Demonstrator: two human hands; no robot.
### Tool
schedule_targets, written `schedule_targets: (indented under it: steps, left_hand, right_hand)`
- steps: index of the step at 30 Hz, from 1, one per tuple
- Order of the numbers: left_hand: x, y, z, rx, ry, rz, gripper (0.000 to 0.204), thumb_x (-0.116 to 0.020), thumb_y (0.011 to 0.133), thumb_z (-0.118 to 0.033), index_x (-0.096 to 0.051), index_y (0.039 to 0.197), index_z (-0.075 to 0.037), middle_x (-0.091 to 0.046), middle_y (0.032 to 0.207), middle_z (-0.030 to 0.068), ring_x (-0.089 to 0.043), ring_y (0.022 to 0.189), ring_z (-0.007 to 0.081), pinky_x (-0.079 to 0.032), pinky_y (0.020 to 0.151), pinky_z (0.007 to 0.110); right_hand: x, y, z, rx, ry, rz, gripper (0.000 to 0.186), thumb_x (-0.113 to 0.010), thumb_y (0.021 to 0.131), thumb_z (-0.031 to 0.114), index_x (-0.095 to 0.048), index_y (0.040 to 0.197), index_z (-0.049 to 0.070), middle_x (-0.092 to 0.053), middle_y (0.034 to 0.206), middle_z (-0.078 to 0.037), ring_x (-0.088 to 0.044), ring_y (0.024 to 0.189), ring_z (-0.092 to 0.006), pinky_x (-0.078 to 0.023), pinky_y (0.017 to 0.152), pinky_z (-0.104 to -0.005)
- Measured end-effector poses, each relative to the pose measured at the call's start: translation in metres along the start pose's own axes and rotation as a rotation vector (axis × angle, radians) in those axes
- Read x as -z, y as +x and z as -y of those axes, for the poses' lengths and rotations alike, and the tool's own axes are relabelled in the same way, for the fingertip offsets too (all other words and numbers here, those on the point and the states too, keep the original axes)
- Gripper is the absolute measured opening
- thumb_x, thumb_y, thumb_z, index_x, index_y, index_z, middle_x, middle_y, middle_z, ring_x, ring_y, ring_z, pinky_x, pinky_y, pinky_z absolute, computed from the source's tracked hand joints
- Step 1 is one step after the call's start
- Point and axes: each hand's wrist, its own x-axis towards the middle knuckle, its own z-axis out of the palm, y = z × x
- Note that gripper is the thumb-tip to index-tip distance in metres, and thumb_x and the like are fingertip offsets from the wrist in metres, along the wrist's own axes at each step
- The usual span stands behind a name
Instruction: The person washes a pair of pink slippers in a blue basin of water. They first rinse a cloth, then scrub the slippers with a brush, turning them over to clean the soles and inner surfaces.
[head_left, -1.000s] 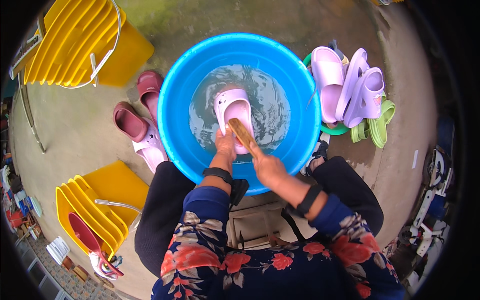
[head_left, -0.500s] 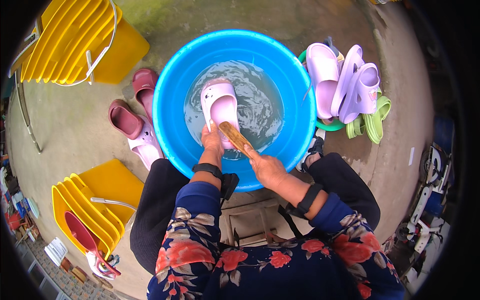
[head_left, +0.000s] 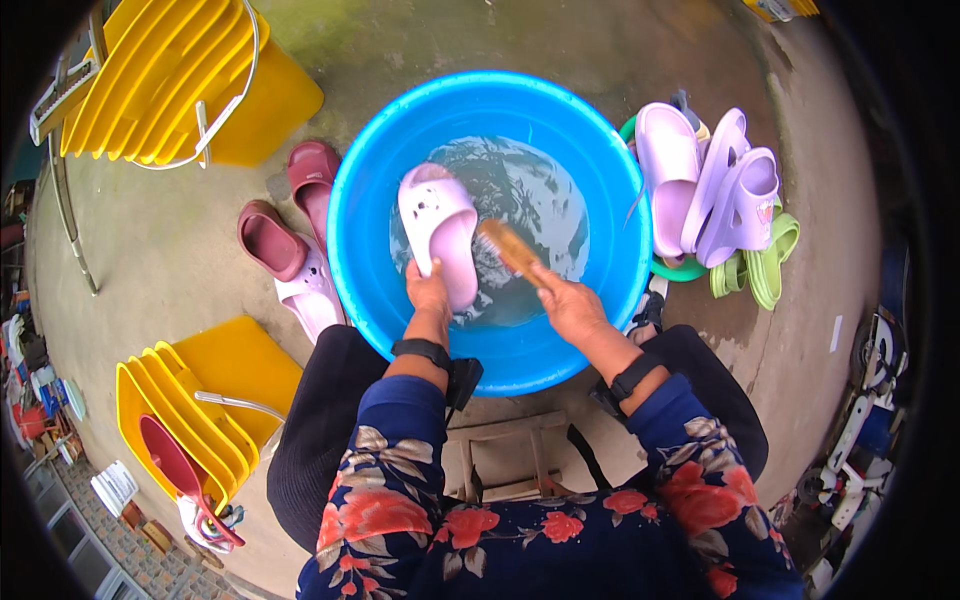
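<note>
A pale pink slipper (head_left: 455,250) with small dark marks on its strap is tilted over the water in a blue basin (head_left: 375,315). My left hand (head_left: 428,290) grips it by the heel end, thumb on the near side. My right hand (head_left: 575,305) is closed round the handle of a wooden scrubbing brush (head_left: 512,250). The brush's bristles face the slipper's right side, with a small gap between them. Murky, rippled water (head_left: 545,210) fills the basin's bottom.
Left of the basin lie dark red slippers (head_left: 272,243) and a pink one (head_left: 313,295). Stacked yellow buckets (head_left: 270,105) stand far left, more yellow containers (head_left: 235,375) near left, with a red ladle (head_left: 170,455). At right, purple slippers (head_left: 668,150) and green ones (head_left: 768,265) are piled.
The brush has come off the slipper's inside and moved right. The slipper is lifted and turned slightly, showing more of its insole. The whole view has shifted a little.
</note>
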Motion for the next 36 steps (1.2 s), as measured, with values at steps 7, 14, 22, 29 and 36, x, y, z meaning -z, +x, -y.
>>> schedule_targets:
  steps: [7,14,22,29,36]
  left_hand:
    - [0.003,-0.014,0.023,0.157,0.418,0.139,0.044,-0.066,0.065,-0.006,-0.044,0.103,-0.004,-0.058,0.094,0.0126,-0.057,0.084,0.0220,-0.045,0.071,0.029]
    - [-0.016,-0.057,0.029,0.202,0.090,0.474,0.053,-0.064,0.065,0.004,-0.037,0.110,-0.006,-0.054,0.102,0.0097,-0.052,0.095,0.0207,-0.043,0.080,0.032]
    - [0.002,-0.049,0.004,0.191,0.219,0.796,0.051,-0.062,0.071,-0.005,-0.038,0.115,-0.011,-0.051,0.107,0.0064,-0.050,0.096,0.0183,-0.044,0.077,0.034]
    - [0.027,-0.012,-0.054,0.400,-0.305,0.640,0.057,-0.046,0.079,-0.052,-0.038,0.119,-0.012,-0.049,0.113,0.0098,-0.049,0.100,0.0259,-0.041,0.079,0.044]
    - [0.017,-0.024,-0.035,0.411,-0.275,0.399,0.034,-0.035,0.090,-0.026,-0.034,0.121,-0.012,-0.043,0.120,0.0136,-0.045,0.107,0.0310,-0.040,0.083,0.051]
  right_hand:
    - [-0.011,0.022,-0.013,-0.236,0.218,-0.083,0.043,-0.046,0.083,0.026,-0.035,0.124,0.023,-0.057,0.097,-0.019,-0.054,0.089,-0.0352,-0.044,0.076,-0.0396]
    - [-0.015,0.038,0.032,-0.263,0.783,-0.249,0.060,-0.056,0.078,0.025,-0.025,0.128,0.011,-0.057,0.085,-0.016,-0.056,0.068,-0.0254,-0.045,0.056,-0.0331]
    - [-0.002,0.049,0.051,-0.086,1.149,-0.251,0.061,-0.062,0.069,0.000,-0.032,0.123,0.007,-0.054,0.084,-0.004,-0.049,0.059,-0.0100,-0.042,0.046,-0.0224]
    - [-0.001,0.047,0.040,0.148,0.730,-0.211,0.058,-0.059,0.065,0.004,-0.041,0.119,0.011,-0.056,0.101,-0.014,-0.055,0.093,-0.0246,-0.043,0.079,-0.0306]
    - [-0.003,0.051,0.030,0.253,0.365,-0.460,0.058,-0.064,0.068,0.009,-0.041,0.120,0.016,-0.056,0.101,-0.013,-0.053,0.094,-0.0309,-0.043,0.080,-0.0330]
